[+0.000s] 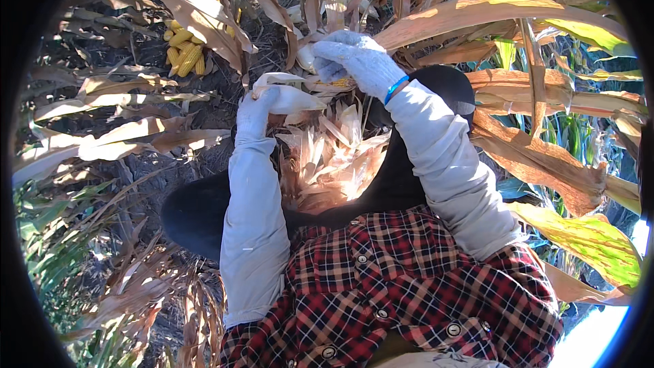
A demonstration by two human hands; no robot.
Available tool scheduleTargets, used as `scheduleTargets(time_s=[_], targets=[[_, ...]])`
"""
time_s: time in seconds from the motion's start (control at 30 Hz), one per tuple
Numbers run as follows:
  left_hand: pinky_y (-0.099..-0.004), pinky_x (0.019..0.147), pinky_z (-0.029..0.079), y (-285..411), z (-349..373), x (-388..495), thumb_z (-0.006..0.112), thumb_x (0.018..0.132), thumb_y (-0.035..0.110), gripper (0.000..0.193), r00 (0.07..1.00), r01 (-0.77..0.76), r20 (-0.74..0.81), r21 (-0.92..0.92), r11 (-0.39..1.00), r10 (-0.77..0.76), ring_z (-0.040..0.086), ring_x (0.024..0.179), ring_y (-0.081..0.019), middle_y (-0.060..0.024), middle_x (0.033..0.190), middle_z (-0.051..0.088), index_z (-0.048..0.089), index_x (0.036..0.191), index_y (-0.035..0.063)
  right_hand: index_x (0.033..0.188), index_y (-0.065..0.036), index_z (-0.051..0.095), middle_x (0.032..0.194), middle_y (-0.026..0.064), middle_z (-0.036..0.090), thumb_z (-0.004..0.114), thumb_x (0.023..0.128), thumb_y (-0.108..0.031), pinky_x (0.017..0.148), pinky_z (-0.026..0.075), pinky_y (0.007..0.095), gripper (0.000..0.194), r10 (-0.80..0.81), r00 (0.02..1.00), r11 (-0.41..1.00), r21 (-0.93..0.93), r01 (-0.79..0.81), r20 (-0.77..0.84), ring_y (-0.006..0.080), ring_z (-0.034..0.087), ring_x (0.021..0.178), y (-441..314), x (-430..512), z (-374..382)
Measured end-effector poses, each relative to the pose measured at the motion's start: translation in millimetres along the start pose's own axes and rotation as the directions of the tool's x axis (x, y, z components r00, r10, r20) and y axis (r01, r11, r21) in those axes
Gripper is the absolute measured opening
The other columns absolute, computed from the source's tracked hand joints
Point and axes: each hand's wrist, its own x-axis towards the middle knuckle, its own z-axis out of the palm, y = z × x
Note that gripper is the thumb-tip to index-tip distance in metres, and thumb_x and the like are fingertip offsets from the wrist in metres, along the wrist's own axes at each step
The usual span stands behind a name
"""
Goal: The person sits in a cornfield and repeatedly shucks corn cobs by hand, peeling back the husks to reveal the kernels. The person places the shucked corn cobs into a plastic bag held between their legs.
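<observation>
My left hand [257, 112], in a white knit glove, is closed around the end of a pale corn husk [296, 101] that points to the right. Whether an ear is inside that husk I cannot tell. My right hand [357, 59], gloved too and with a blue band at the wrist, is bent over with its fingers curled. Another whitish husk [305, 57] lies at its fingertips; the palm side is hidden. Just below the right hand, yellow kernels of a partly bared corn ear [338, 83] show. Loose dry husks [332, 158] are heaped between my legs.
Husked yellow corn ears [185, 53] lie piled on the ground at upper left. Dry corn leaves [490, 15] arch in from the top and right. More withered leaves [127, 143] stretch across the left. My dark-clothed knees [444, 89] flank the husk heap.
</observation>
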Motion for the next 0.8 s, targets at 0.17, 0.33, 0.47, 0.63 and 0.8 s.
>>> scheduleTargets(time_s=[0.17,0.33,0.47,0.63,0.8], targets=[[-0.0326,0.082,0.059,50.1,6.2,-83.8,0.072,0.095,0.027,0.046,0.964,-0.260,-0.169,-0.469,0.844,0.204,0.070,0.100,-0.0228,-0.0135,0.117,0.069,0.059,0.129,-0.0018,0.100,-0.003,0.068,0.083,0.0089,0.070,0.068,0.097,-0.044,0.061,0.058,0.0325,0.041,0.265,0.920,0.964,-0.068,-0.256,0.288,0.0194,0.070,0.067,50.4,-47.4,13.9],[-0.0451,0.098,0.056,51.1,43.2,-143.3,0.061,0.101,0.051,0.067,0.981,0.078,0.152,-0.877,0.474,0.119,0.063,0.120,-0.0326,-0.0154,0.138,0.060,0.048,0.146,0.0035,0.129,-0.001,0.066,0.121,0.0177,0.069,0.069,0.093,-0.056,0.093,0.054,0.0341,0.066,0.130,0.983,0.909,-0.411,-0.066,0.129,0.0256,0.063,0.117,54.3,-95.9,37.9],[-0.0480,0.114,0.045,31.9,72.6,-167.4,0.052,0.102,0.058,0.077,0.811,0.539,0.574,-0.808,0.237,0.113,0.051,0.135,-0.0319,-0.0170,0.150,0.049,0.038,0.154,0.0035,0.124,-0.002,0.066,0.110,0.0084,0.070,0.073,0.093,-0.039,0.086,0.053,0.0322,0.049,0.062,0.993,0.996,-0.067,-0.056,0.102,0.0190,0.066,0.100,92.6,-74.6,32.1],[-0.0405,0.094,0.048,70.9,50.4,-182.3,0.057,0.099,0.052,0.059,0.997,0.020,0.077,-0.268,0.963,0.001,0.062,0.107,-0.0264,-0.0150,0.115,0.066,0.060,0.126,-0.0012,0.120,-0.003,0.067,0.109,0.0088,0.071,0.073,0.092,-0.035,0.086,0.053,0.0332,0.044,-0.125,0.991,0.941,-0.322,0.106,-0.041,0.0190,0.067,0.099,103.2,-65.3,4.6],[-0.0295,0.075,0.054,76.3,42.1,-161.2,0.059,0.103,0.018,0.020,0.922,-0.388,-0.073,-0.127,0.913,0.381,0.068,0.079,-0.0158,-0.0072,0.087,0.073,0.068,0.110,0.0012,0.135,-0.005,0.058,0.129,0.0175,0.062,0.070,0.087,-0.054,0.103,0.045,0.0401,0.070,-0.139,0.989,0.866,-0.479,0.145,0.049,0.0315,0.060,0.119,121.2,-42.5,-12.8]])
